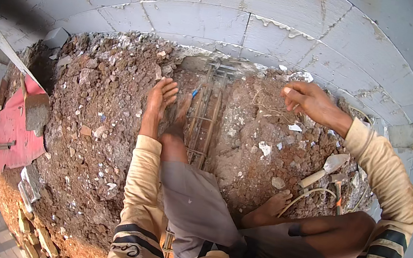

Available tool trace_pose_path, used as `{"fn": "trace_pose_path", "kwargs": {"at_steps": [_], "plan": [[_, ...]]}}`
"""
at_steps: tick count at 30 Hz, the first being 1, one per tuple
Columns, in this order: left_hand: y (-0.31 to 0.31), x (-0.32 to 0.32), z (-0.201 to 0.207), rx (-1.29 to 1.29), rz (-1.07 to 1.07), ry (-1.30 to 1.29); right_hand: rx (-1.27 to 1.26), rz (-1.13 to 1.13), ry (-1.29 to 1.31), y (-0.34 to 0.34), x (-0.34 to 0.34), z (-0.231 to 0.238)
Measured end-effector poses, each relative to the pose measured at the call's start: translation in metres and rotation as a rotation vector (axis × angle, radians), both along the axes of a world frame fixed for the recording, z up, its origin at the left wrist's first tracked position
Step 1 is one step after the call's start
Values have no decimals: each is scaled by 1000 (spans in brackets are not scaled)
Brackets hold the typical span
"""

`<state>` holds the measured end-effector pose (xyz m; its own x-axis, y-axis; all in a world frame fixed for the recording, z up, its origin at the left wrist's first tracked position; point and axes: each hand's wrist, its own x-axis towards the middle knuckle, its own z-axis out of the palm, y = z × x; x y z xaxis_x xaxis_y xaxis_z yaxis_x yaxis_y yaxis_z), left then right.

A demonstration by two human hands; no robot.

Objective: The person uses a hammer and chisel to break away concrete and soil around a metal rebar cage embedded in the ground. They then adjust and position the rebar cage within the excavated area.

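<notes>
My left hand (160, 96) is over the soil at the left edge of a narrow trench, its fingers stretched out with nothing visible in them. My right hand (311, 99) hovers over the soil on the other side, thumb and fingers curled together. A tangle of thin wire (270, 104) lies beside its fingertips; whether a strand is pinched between them cannot be made out. Down in the trench runs a cage of steel reinforcing bars (202, 120). One bare foot (182, 111) stands at the cage, near a small blue object (195, 93).
A pale block wall (196, 22) closes off the far side. On the right are a trowel (324, 169), a hammer (338, 193) and a bent light cable (310, 191). Toward the left, a hoe-like blade (36, 112) rests on a red sheet (11, 133). Rubble covers the soil (96, 111).
</notes>
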<state>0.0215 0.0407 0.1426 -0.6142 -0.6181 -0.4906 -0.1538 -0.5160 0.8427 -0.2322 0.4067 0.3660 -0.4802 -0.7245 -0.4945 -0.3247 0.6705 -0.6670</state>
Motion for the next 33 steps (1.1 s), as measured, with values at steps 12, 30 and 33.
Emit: {"fn": "trace_pose_path", "kwargs": {"at_steps": [12,30,33], "plan": [[-87,-232,-368,-68,-451,-445,-237,-1055,-597,-168,-49,-526],[-30,-255,-391,373,-257,-89,-577,-1295,-633,-237,-62,-595],[-44,-228,-402,459,-163,-37,-592,-1360,-765,-255,-40,-576]]}}
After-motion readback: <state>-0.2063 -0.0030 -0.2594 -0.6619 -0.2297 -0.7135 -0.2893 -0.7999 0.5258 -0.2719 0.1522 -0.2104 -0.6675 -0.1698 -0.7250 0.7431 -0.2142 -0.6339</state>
